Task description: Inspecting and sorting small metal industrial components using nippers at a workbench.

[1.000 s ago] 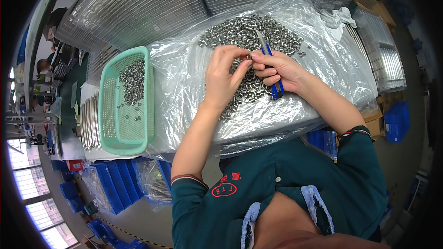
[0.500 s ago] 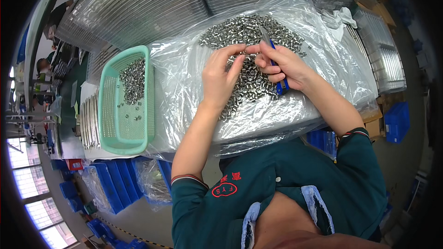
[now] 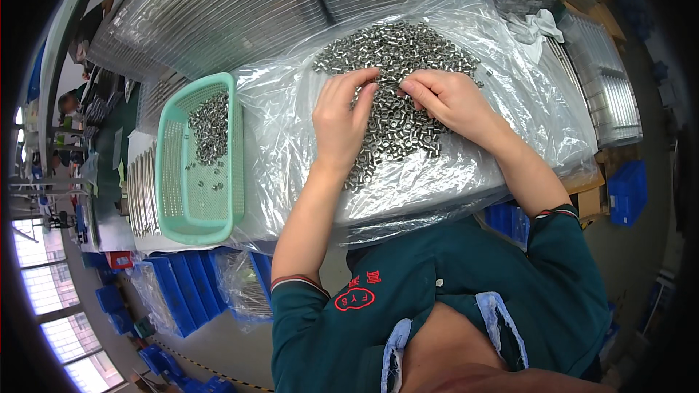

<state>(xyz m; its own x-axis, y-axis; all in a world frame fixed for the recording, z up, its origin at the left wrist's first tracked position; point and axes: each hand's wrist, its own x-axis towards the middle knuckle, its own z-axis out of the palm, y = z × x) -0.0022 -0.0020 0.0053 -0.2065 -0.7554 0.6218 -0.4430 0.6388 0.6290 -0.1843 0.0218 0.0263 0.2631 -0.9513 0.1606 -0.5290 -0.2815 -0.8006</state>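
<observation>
A large heap of small, shiny metal sleeves (image 3: 397,127) is spread over clear plastic sheeting on the table, and both my hands are just above it. My left hand (image 3: 341,120) has its fingers bent and the thumb close to the forefinger tip; any tiny piece between them is too small to tell. Facing it across a short gap, my right hand (image 3: 455,105) is turned back-up with thumb and forefinger pressed together. Its palm is hidden, and the blue utility knife seen there earlier does not show now.
To the left stands a mint-green plastic basket (image 3: 237,167) with more metal sleeves in it. Stacked clear plastic trays (image 3: 211,18) line the back, with another stack (image 3: 601,80) at right. Blue bins (image 3: 182,287) sit below the table's front edge. Crumpled plastic sheeting (image 3: 291,145) surrounds the heap.
My right hand has rolled palm-down, and the blue utility knife has gone out of sight. The fingertips of both hands, close together before, are now a little apart.
</observation>
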